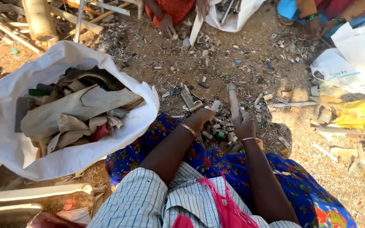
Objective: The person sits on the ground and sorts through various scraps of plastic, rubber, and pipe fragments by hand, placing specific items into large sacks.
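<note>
Right hand: fingers clenched round a grey stick-like tool, held upright over the small pile.
Left hand: down on the small pile of scrap bits, fingers curled on a pale piece; hard to tell how tight.
White sack: just left of the left arm, open, full of flat grey and tan scraps.
Ground: dirt, strewn with chips and bits all over.
Other people's hands: far side, well apart, near another white bag.
Yellow scraps: off to the right.
</note>
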